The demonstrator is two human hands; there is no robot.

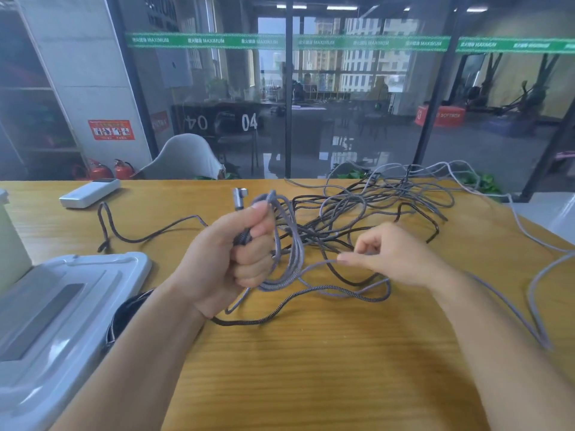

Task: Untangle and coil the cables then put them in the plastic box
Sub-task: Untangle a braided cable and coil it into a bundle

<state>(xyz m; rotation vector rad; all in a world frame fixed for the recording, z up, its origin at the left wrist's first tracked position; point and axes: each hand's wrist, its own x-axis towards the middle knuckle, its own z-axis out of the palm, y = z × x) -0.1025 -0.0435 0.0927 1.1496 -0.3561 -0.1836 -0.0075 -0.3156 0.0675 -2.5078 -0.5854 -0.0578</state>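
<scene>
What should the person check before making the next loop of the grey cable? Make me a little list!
1. Left hand holds the grey coil firmly: ok.
2. Right hand pinches the loose grey strand: ok.
3. Angled plug stays poking out above the fist: ok.
4. Strand free of the tangled pile: not ok, cables still cross there.
5. Plastic box open and ready: cannot tell, only its grey top shows.
6. Black cable clear of the coil: cannot tell.
</scene>
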